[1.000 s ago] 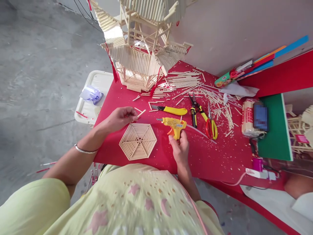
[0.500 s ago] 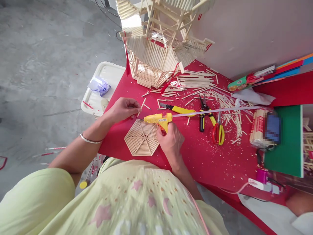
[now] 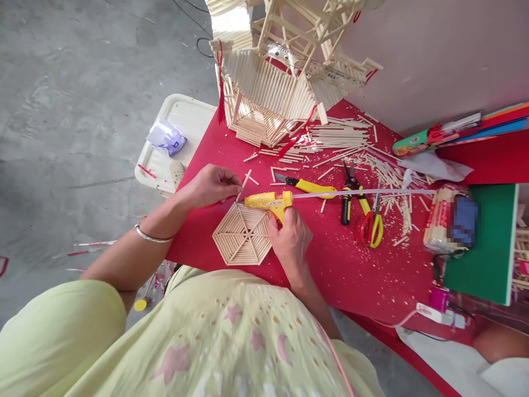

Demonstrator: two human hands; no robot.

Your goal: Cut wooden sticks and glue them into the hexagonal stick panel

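Note:
My right hand (image 3: 291,237) is wrapped round the handle of a yellow hot glue gun (image 3: 262,200), with a long clear glue stick (image 3: 363,193) running out of its back. The gun's nozzle points left, at the top corner of a hexagonal panel of wooden sticks (image 3: 237,237) lying flat on the red table. Just beyond that corner, my left hand (image 3: 212,186) pinches a short wooden stick (image 3: 247,179) between thumb and fingers, close to the nozzle. Whether glue is on the stick is too small to tell.
A tiered stick-built pavilion (image 3: 268,82) with red tassels stands at the back. Loose wooden sticks (image 3: 339,135), a utility knife (image 3: 309,187), cutting pliers (image 3: 351,190) and scissors (image 3: 372,226) lie behind and to the right. A white tray (image 3: 152,116) adjoins the left edge.
The whole view has shifted slightly. My left hand's fingertips are now closed on the short stick near the nozzle. The right hand keeps the glue gun almost where it was.

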